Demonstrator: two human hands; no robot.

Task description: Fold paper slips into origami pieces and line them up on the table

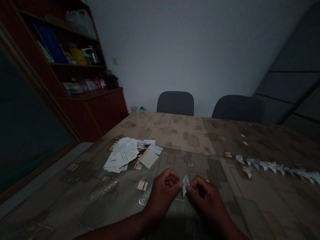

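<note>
A small folded piece of printed paper (185, 186) is held upright between my two hands, above the near middle of the table. My left hand (165, 189) pinches its left edge with thumb and fingertips, the other fingers curled. On the opposite edge, my right hand (203, 196) has a similar pinch. A loose pile of printed paper pieces (123, 153) lies beyond my left hand, with a plain cream piece (149, 158) at its right side. Several small folded paper shapes (268, 165) form a row at the right of the table.
The patterned tablecloth (175, 133) covers a long table. Two grey chairs (175, 103) stand at its far side, against a pale wall. A dark red cabinet (107, 108) with filled shelves is at the left. Tiny scraps (243, 135) lie at the far right.
</note>
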